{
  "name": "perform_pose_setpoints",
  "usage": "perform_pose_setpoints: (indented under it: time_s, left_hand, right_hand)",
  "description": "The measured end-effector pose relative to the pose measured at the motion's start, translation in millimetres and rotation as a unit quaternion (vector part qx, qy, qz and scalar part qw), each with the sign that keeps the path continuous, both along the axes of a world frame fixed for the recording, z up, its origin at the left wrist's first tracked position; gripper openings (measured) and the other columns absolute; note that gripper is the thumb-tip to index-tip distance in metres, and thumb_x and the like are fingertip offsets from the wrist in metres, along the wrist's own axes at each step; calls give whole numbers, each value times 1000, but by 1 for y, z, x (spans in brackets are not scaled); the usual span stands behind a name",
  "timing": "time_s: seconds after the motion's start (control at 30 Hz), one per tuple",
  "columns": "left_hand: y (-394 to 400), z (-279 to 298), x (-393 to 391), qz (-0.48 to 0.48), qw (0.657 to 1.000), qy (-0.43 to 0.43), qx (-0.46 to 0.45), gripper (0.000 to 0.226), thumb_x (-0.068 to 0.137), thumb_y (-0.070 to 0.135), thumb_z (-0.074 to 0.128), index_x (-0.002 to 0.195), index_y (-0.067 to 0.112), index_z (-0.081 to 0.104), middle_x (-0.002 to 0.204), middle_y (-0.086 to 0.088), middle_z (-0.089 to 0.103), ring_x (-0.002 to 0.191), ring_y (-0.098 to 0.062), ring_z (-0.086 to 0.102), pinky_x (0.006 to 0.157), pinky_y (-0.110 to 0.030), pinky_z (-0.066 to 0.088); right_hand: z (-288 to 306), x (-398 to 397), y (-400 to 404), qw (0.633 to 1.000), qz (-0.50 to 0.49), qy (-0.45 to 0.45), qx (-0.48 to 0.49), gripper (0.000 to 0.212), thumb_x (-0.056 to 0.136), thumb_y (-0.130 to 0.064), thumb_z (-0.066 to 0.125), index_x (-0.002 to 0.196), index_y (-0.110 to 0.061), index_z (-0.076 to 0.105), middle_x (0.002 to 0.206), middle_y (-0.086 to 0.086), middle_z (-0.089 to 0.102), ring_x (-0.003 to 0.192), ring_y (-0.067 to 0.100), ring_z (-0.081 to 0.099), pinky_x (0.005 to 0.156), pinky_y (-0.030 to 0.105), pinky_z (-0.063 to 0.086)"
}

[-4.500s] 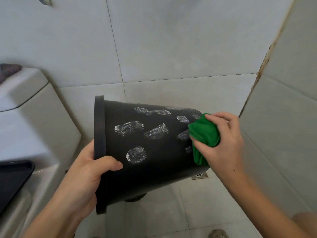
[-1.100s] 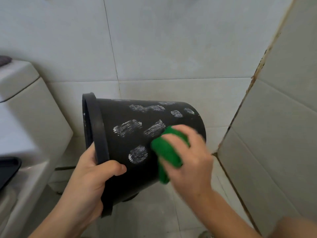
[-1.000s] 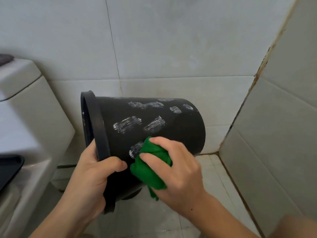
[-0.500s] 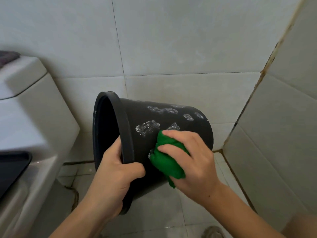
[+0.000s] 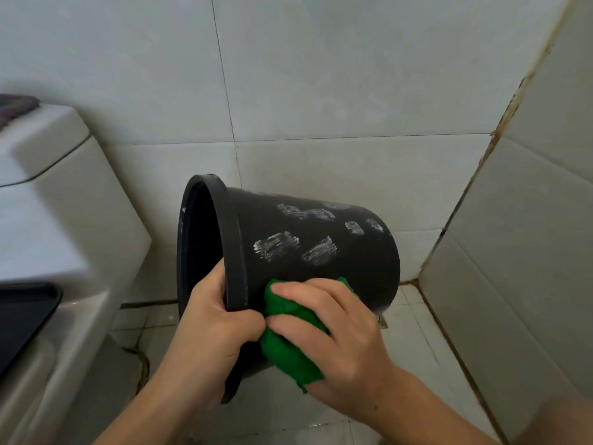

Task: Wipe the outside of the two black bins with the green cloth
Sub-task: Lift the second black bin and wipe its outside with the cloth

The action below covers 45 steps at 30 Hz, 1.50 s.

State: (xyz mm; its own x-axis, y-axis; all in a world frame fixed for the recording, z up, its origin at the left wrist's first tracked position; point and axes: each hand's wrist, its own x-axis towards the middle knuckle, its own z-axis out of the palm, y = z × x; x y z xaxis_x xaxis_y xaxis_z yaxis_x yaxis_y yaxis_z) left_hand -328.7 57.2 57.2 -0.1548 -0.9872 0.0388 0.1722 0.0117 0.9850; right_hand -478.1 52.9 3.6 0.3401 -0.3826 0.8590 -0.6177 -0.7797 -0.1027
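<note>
Black plastic bin [image 5: 321,252] was held off the floor on its side, mouth facing left toward the toilet, base pointing right toward the wall corner. Left hand [image 5: 211,329] gripped the thick rim at its lower edge, thumb curled over the outside of the rim w/ fingers hidden inside the mouth. Right hand [image 5: 333,342] clutched a bunched green cloth [image 5: 288,345], fingers curled round it & pressing it against the bin's lower side wall, just beside the rim & touching the left thumb. Several whitish scuffed smears [image 5: 276,245] showed on the bin's upper side, approx. mid-wall & further toward the base, clear of the cloth. White toilet tank [image 5: 57,200] sat at the left edge, w/ a dark cloth-like item [image 5: 16,104] on its lid, only partly in view. Black toilet seat [image 5: 22,316] showed at lower left. Pale grey wall tiles [image 5: 353,75] filled the background; grout at the right-hand corner looked stained brown. Floor tiles [image 5: 417,342] below were pale, w/ a small drain [image 5: 383,323] peeking out just under the bin's base. Only one bin was in view.
</note>
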Motion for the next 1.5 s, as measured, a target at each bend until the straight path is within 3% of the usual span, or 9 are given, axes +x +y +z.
perform_pose_setpoints:
  time_s: [0.27,0.37,0.5,0.67,0.83,0.97,1.13,1.27,1.5]
  left_hand:
    - [4,1,-8,28,1000,8,-8,56,45,-9,46,81,25,72,69,-14,53,64,-25,47,58,-33,40]
    - [1,3,-7,43,998,38,8,55,45,-10,44,80,22,72,66,-10,59,60,-22,55,47,-27,46]
    - [-2,4,-3,49,997,53,1,56,45,-10,44,81,22,72,71,-8,64,62,-19,59,51,-25,50]
    - [-5,5,0,82,995,64,-1,52,44,-9,45,80,17,71,77,-14,65,67,-28,59,57,-31,50]
    - [-8,7,1,104,992,77,-10,52,44,-9,46,78,20,71,81,-15,66,72,-31,60,60,-33,49]
    - [-9,5,0,111,991,68,-9,50,45,-9,47,78,21,71,79,-14,64,71,-30,60,61,-35,47]
    - [-9,4,-2,124,990,60,-6,48,44,-8,46,73,22,70,74,-9,63,68,-26,58,57,-30,46]
    - [-8,7,0,128,989,71,3,44,43,-7,46,68,21,68,69,-6,61,64,-22,56,55,-28,46]
    - [-8,8,-1,116,991,67,11,44,43,-6,47,68,21,70,69,-4,63,63,-19,58,55,-27,45]
  right_hand:
    - [15,-9,-7,993,-90,-30,71,42,88,-34,70,121,-12,59,125,16,60,114,29,57,94,41,49]
    - [19,-9,4,982,-53,13,180,66,95,-59,40,142,-12,44,144,12,44,133,24,42,104,39,41]
    - [25,-12,11,958,15,-61,281,52,104,-40,20,149,-19,34,153,-1,33,143,15,29,115,29,28]
    - [33,-17,10,919,4,-203,337,65,85,-47,57,145,-43,30,131,-26,50,128,1,46,102,22,43]
    - [39,-19,9,920,-138,-92,356,69,67,-77,51,125,-39,54,107,-26,53,105,-4,44,86,24,42]
    - [40,-17,10,901,-164,-46,398,57,57,-83,47,97,-44,45,99,-29,46,97,-4,40,80,22,40]
    - [42,-12,14,881,-109,-89,452,50,55,-73,59,82,-33,46,85,-16,55,85,3,51,72,36,49]
    - [56,-19,17,813,22,-250,525,35,67,-32,86,75,-22,53,71,-8,64,66,8,63,57,28,54]
    - [64,-24,16,755,42,-379,534,25,64,-47,66,69,-22,65,66,-5,67,63,8,65,56,21,50]
